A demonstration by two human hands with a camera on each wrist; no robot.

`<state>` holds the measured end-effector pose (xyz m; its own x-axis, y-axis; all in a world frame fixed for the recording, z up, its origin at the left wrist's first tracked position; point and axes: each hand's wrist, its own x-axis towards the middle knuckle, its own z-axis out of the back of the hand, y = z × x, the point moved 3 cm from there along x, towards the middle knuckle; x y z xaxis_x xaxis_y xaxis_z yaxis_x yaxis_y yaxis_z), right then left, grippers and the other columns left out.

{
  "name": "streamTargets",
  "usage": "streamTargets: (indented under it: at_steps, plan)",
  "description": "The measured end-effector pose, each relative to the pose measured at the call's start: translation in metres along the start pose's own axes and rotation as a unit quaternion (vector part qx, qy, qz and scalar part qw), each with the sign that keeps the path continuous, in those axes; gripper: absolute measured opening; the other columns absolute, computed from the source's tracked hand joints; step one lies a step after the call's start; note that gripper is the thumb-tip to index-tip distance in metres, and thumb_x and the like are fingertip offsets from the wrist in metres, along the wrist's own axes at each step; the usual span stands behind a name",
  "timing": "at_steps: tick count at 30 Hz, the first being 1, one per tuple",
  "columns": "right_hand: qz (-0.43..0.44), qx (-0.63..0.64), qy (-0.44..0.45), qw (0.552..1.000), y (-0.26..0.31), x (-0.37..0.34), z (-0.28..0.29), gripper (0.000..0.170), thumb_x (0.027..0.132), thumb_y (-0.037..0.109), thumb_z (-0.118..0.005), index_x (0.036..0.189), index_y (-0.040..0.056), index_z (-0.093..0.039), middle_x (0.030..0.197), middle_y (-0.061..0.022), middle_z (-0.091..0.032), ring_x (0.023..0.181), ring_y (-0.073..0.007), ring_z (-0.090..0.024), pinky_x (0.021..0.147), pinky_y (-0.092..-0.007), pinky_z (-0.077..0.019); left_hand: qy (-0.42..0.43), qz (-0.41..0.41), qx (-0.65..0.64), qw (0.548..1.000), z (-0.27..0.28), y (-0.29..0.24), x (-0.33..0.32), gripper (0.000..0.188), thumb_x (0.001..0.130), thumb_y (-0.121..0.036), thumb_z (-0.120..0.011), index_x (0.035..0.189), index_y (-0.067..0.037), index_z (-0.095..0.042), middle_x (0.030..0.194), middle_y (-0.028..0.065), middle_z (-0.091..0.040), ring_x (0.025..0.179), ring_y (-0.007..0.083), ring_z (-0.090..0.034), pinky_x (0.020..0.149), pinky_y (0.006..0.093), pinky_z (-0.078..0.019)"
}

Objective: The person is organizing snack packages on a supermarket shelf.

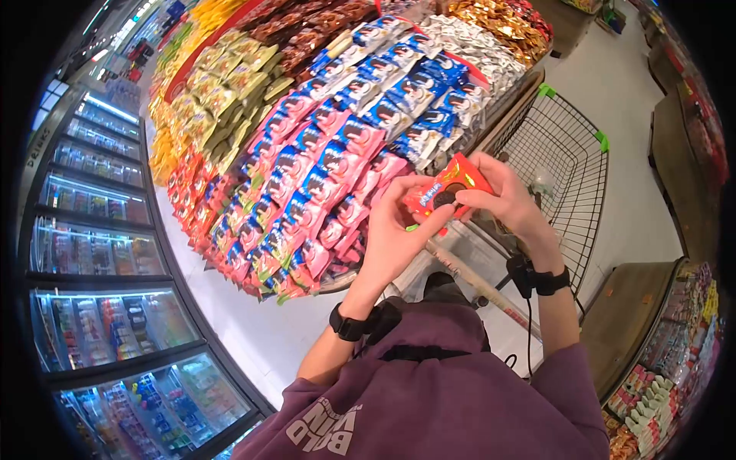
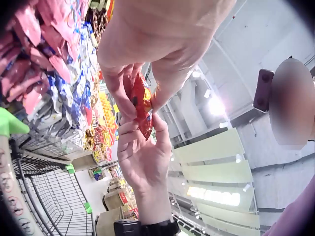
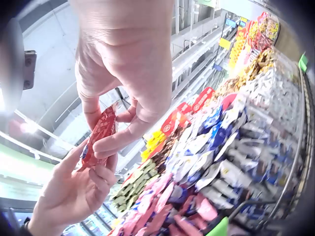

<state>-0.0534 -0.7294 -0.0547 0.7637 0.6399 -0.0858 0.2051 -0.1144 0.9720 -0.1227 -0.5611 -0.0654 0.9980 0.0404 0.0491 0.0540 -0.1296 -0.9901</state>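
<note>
A small red snack packet with a dark round cookie pictured on its front is held up before the body. My left hand grips its left end between thumb and fingers. At the opposite end my right hand pinches it, the thumb lying across the printed front. From the left wrist view the red packet appears edge-on between both hands. The right wrist view shows its crinkled side, with fingers of both hands around it.
A large display bin heaped with pink packets and blue-and-white packets stands ahead. A wire shopping cart with green corners is at the right. Glass-door drinks fridges line the left, and low shelves the right.
</note>
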Motion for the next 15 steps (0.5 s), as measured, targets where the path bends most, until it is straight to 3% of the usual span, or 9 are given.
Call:
streamTargets:
  at_steps: [2, 4, 5, 6, 8, 10, 12, 15]
  plan:
    - [0.02, 0.001, 0.016, 1.0, -0.009, 0.005, -0.034, 0.031, 0.089, 0.008, -0.069, 0.113, 0.0003, -0.053, 0.102, -0.0051, -0.063, 0.09, -0.0108, -0.063, 0.07, -0.0259, -0.0559, -0.03, 0.025, -0.041, 0.998, 0.026, -0.012, -0.022, 0.038, 0.086, -0.002, -0.072, 0.121, 0.001, -0.056, 0.106, 0.0048, -0.065, 0.089, 0.0064, -0.062, 0.072, 0.0203, -0.0506]
    - [0.113, 0.002, 0.004, 0.994, -0.02, 0.011, -0.07, 0.036, 0.089, 0.008, -0.069, 0.119, -0.0004, -0.052, 0.108, -0.0053, -0.061, 0.099, -0.0108, -0.06, 0.077, -0.0249, -0.0538, -0.042, -0.005, -0.023, 0.999, 0.051, -0.023, -0.042, 0.037, 0.087, -0.002, -0.071, 0.121, 0.0, -0.058, 0.106, 0.0046, -0.065, 0.09, 0.0065, -0.062, 0.071, 0.0202, -0.0498]
    - [0.058, 0.007, 0.035, 0.998, -0.013, 0.008, -0.088, 0.043, 0.089, 0.006, -0.068, 0.126, 0.0, -0.048, 0.115, -0.0066, -0.059, 0.106, -0.011, -0.058, 0.086, -0.0263, -0.0505, -0.045, -0.013, -0.005, 0.999, 0.065, -0.028, -0.052, 0.037, 0.086, -0.001, -0.071, 0.121, 0.0, -0.059, 0.107, 0.0046, -0.064, 0.091, 0.0066, -0.062, 0.072, 0.0201, -0.0495]
    - [0.064, -0.004, 0.043, 0.997, -0.018, 0.008, -0.103, 0.044, 0.089, 0.006, -0.068, 0.127, 0.0003, -0.047, 0.116, -0.0067, -0.058, 0.106, -0.0115, -0.057, 0.088, -0.0269, -0.0496, -0.04, 0.04, 0.003, 0.998, 0.079, -0.032, -0.063, 0.037, 0.086, -0.002, -0.071, 0.121, 0.0, -0.059, 0.109, 0.0043, -0.063, 0.092, 0.0069, -0.061, 0.073, 0.0205, -0.0498]
    - [0.082, -0.027, 0.053, 0.995, -0.028, 0.012, -0.129, 0.048, 0.089, 0.004, -0.068, 0.13, 0.0009, -0.044, 0.118, -0.0069, -0.056, 0.107, -0.0123, -0.057, 0.093, -0.0283, -0.0477, -0.039, 0.049, -0.002, 0.998, 0.104, -0.034, -0.08, 0.041, 0.085, -0.001, -0.072, 0.123, -0.001, -0.057, 0.111, 0.0053, -0.063, 0.093, 0.0078, -0.062, 0.074, 0.0218, -0.0506]
    - [0.114, -0.016, 0.037, 0.993, -0.037, 0.015, -0.151, 0.047, 0.087, 0.003, -0.07, 0.126, 0.0017, -0.044, 0.116, -0.0073, -0.055, 0.108, -0.0125, -0.055, 0.096, -0.0293, -0.0463, -0.051, 0.004, -0.06, 0.997, 0.117, -0.039, -0.093, 0.05, 0.083, 0.001, -0.075, 0.127, -0.001, -0.053, 0.113, 0.0071, -0.063, 0.094, 0.0096, -0.063, 0.076, 0.0236, -0.0517]
    - [0.121, 0.026, 0.02, 0.992, -0.045, 0.015, -0.167, 0.043, 0.087, 0.002, -0.07, 0.122, 0.0019, -0.045, 0.114, -0.0079, -0.056, 0.109, -0.0126, -0.055, 0.096, -0.0289, -0.0463, -0.021, -0.07, -0.026, 0.997, 0.135, -0.034, -0.105, 0.068, 0.075, 0.001, -0.081, 0.132, 0.0, -0.043, 0.118, 0.012, -0.062, 0.103, 0.0153, -0.064, 0.089, 0.0301, -0.0539]
    - [0.103, 0.039, 0.029, 0.994, -0.047, 0.008, -0.19, 0.038, 0.087, 0.001, -0.07, 0.117, 0.0016, -0.045, 0.112, -0.0082, -0.054, 0.108, -0.0117, -0.055, 0.094, -0.029, -0.0478, -0.026, -0.125, 0.02, 0.992, 0.152, -0.039, -0.119, 0.074, 0.07, -0.001, -0.086, 0.13, -0.001, -0.043, 0.123, 0.0151, -0.06, 0.113, 0.018, -0.06, 0.092, 0.0321, -0.0538]
